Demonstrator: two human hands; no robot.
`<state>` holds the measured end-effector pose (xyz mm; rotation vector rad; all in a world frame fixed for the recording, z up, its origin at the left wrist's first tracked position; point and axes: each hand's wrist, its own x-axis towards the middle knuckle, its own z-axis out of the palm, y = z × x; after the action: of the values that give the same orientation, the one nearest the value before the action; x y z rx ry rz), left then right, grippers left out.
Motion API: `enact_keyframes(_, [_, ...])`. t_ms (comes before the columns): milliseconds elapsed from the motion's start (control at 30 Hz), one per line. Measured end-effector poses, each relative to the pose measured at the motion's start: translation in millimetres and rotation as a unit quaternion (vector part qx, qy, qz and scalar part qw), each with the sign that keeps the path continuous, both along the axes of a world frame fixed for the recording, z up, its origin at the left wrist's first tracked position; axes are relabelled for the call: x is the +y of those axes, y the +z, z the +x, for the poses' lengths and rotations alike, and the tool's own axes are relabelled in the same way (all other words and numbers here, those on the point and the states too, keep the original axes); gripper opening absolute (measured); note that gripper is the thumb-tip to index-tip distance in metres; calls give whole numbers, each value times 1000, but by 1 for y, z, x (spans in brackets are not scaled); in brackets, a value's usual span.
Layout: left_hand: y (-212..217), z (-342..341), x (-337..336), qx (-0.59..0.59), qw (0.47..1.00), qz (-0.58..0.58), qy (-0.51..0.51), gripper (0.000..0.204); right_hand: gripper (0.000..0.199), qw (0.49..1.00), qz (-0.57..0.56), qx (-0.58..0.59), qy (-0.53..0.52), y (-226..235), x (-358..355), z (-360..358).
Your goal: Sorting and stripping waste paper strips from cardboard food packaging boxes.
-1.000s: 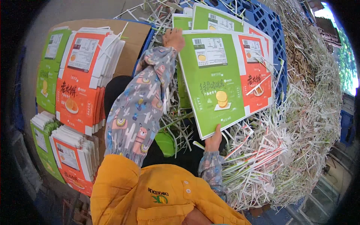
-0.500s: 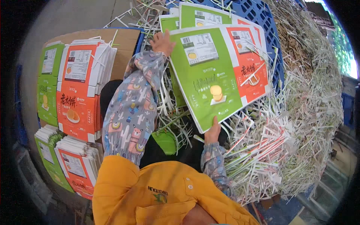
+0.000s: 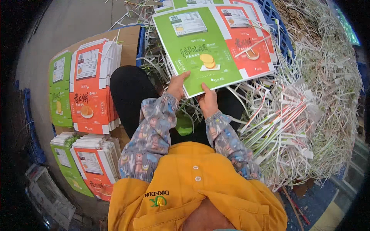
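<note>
A thick layer of printed packaging sheets point(image 3: 216, 46), half green and half orange-red with white borders, lies tilted in front of me. My left hand point(image 3: 178, 85) is closed on its near left corner, thumb on top. Just to the right, my right hand point(image 3: 209, 101) grips the near edge, thumb on the green face and fingers hidden beneath. Thin paper strips lie across the red part. Further printed sheets point(image 3: 196, 3) show beyond the far edge.
At left, piles of cut green cartons point(image 3: 60, 92) and red cartons point(image 3: 90, 106) rest on brown cardboard point(image 3: 129, 46); more stacks point(image 3: 96, 163) stand nearer. Shredded paper strips point(image 3: 285, 127) heap up at right, beside a blue lattice crate point(image 3: 268, 9). Something green point(image 3: 185, 125) sits between my knees.
My left hand has moved from the sheets' far left edge to the near left corner. The view has shifted, and the right hand still holds the near edge.
</note>
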<state>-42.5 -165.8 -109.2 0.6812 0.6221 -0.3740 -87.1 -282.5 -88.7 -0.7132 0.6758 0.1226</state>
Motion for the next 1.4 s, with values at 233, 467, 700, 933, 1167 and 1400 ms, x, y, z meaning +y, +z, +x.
enact_keyframes(233, [23,-22,-6,-15,999,42,5,33,37,997,19,-35,-62,0,-53,6])
enact_keyframes(467, [16,-25,-9,15,998,57,-35,36,33,997,-60,-35,30,1,-72,-1])
enact_keyframes(700, [30,-19,-11,9,999,32,21,32,27,996,-2,-67,64,-1,-84,2])
enact_keyframes(933, [56,-6,-11,-14,999,-22,47,32,21,962,198,-186,-1,24,-77,-8])
enact_keyframes(1167, [66,-7,-20,-33,996,-2,78,34,25,981,179,-78,5,43,-105,-20])
enact_keyframes(1400, [75,-1,-14,-92,996,17,3,34,27,833,-475,-23,283,45,-185,-36])
